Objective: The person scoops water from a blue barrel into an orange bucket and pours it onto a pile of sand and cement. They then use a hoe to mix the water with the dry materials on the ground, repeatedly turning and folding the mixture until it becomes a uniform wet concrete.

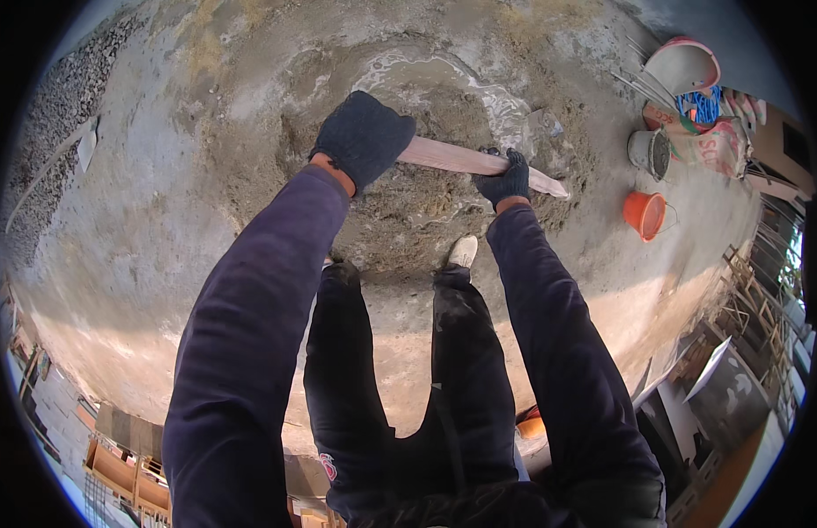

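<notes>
My left hand [364, 142], in a dark knitted glove, is closed around one end of a pale wooden handle [448, 156]. Farther right along the same handle, my right hand [505, 178], also gloved, grips it near its far end, which reaches the wet mix. Any tool head on the handle cannot be made out. Beneath both hands lies a round heap of wet, sandy mortar or concrete mix [395, 228] on the concrete floor. Greyish water [435, 71] pools along the heap's upper and right side. My shoes stand at the heap's near edge.
On the right are an orange bucket [644, 216], a grey bucket [649, 153], cement bags [712, 146] and a tilted, pale basin with a red rim [683, 66]. Gravel [68, 89] lies at the far left. Boards and wooden frames [729, 383] are stacked at the lower right.
</notes>
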`<state>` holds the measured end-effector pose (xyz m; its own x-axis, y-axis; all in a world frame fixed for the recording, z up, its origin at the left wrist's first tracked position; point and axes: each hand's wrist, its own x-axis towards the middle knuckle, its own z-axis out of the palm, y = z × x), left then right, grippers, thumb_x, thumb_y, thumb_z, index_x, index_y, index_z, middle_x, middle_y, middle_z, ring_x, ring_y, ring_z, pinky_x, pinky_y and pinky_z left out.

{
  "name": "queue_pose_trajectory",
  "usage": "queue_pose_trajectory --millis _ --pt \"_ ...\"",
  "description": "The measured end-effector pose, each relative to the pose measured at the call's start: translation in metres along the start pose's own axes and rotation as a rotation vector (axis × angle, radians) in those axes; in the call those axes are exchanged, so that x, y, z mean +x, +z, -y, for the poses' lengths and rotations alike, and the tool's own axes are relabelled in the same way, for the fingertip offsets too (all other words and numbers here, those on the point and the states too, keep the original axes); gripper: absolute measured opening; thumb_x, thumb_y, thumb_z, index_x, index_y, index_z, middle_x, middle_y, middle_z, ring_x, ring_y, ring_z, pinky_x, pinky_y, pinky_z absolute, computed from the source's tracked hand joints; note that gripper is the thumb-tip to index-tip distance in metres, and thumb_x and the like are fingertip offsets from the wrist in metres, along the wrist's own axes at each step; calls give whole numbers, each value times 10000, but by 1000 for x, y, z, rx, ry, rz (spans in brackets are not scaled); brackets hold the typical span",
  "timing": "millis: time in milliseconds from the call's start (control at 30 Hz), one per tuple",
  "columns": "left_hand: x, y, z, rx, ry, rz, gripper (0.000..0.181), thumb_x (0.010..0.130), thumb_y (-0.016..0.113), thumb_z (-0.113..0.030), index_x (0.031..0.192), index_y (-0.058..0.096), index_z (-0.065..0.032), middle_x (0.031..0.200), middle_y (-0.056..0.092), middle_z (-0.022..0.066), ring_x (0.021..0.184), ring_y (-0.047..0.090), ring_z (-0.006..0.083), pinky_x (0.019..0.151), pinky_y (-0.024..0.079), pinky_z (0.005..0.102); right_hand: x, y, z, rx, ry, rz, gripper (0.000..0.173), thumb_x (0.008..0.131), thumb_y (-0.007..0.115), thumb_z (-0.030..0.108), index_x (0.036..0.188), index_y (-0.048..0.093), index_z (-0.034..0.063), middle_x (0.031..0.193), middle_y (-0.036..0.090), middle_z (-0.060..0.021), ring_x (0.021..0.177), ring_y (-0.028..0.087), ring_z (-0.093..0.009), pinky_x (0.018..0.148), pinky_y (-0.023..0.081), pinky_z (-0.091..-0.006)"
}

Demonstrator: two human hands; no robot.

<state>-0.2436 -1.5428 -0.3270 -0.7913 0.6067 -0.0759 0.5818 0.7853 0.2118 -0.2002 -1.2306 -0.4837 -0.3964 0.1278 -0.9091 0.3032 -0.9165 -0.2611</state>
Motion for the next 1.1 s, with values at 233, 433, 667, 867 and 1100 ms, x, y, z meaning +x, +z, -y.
queue_pose_trajectory --millis 233,433,667,867,1100 --pt "-79 -66 60 244 23 100 79 803 647 -167 858 602 -133 735 606 41 722 623 212 681 460 367 -29 64 -138 22 58 81 137 832 666 185 857 546 125 777 585 -60 746 603 -270 791 545 -459" --pt "-208 -99 16 299 -258 247 106 800 602 -158 859 519 -130 717 510 33 665 546 212 666 424 386 -124 46 -197 39 187 174 106 838 653 140 799 560 109 726 566 -58 710 586 -258 835 532 -470" --pt "-209 -80 -62 -70 -346 364 128 759 651 -160 823 544 -130 683 537 46 637 578 244 619 438 407 -153 -2 -131 3 164 151 180 802 665 153 729 504 120 662 474 -27 650 492 -235 759 491 -413" --pt "-55 -26 -69 -126 -134 156 104 785 651 -169 863 595 -127 719 602 62 691 633 256 676 479 412 -52 -36 -6 33 -73 138 194 810 654 200 716 492 146 658 508 -23 622 510 -220 702 513 -390" --pt "39 9 -24 -23 69 85 113 818 627 -140 924 650 -111 750 656 80 698 654 272 685 499 406 21 0 9 113 -54 -17 184 811 657 232 765 511 132 690 545 -44 678 580 -241 772 548 -416"
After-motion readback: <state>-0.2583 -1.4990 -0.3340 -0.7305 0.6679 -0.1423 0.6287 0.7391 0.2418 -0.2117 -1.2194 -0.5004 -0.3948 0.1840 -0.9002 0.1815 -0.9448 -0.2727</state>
